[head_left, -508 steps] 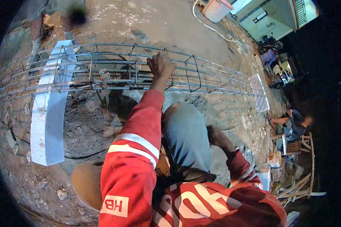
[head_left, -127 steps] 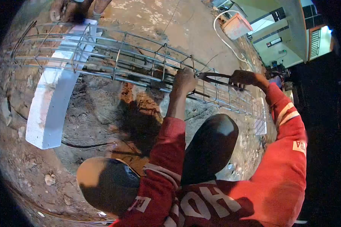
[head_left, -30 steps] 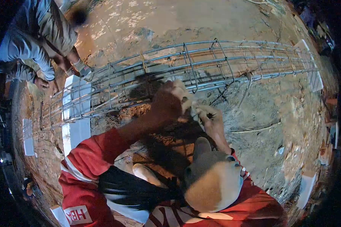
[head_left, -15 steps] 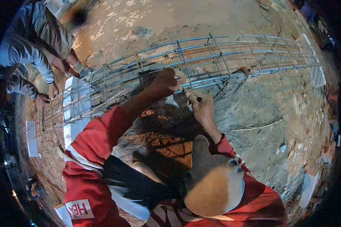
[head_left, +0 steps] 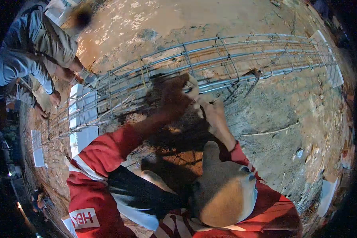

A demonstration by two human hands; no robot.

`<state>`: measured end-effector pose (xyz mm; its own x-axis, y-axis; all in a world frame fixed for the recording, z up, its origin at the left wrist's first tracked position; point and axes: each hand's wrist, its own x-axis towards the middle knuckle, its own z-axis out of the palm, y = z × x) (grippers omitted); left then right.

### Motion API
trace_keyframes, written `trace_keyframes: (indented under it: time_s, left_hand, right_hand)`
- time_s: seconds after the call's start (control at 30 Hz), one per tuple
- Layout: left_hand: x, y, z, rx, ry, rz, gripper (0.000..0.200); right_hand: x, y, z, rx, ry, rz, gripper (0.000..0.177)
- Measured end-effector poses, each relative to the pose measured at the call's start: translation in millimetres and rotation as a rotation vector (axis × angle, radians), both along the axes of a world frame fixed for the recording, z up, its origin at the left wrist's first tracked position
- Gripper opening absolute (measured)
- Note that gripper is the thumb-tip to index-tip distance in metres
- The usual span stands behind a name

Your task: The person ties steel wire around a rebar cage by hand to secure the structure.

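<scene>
A long rebar cage (head_left: 226, 57) of steel bars and square stirrups runs across the view in front of me. At its near lower bar, my left hand (head_left: 182, 91) is closed, mostly in shadow, its fingertips lit. Close beside it, on the right, my right hand (head_left: 213, 112) is closed too, with a small dark piece showing at its fingers. What either hand pinches is too small to make out. A hammer-like tool with a curved, pointed metal part (head_left: 253, 79) rests against the cage to the right of my hands.
White blocks (head_left: 83, 113) (head_left: 334, 75) lie under the cage at both ends. At the far left, another person (head_left: 39, 55) bends over the cage end, hands near the bars. Muddy ground (head_left: 273, 111) surrounds it; a thin stick (head_left: 271, 131) lies at right.
My left hand has turned and shifted slightly lower, now darker in shadow. My right hand stays close beside it. The other person's hands have moved slightly at the cage end.
</scene>
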<state>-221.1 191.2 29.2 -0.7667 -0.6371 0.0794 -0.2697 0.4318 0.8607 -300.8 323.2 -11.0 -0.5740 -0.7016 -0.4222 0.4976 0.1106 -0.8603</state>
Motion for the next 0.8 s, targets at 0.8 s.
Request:
trace_keyframes:
  time_s: [0.8]
  left_hand:
    - [-5.3, -1.7, -47.3, -0.248, 0.204, -0.050, 0.027]
  right_hand:
    - [-92.8, -35.9, 20.6, 0.064, 1.604, 0.470, 0.019]
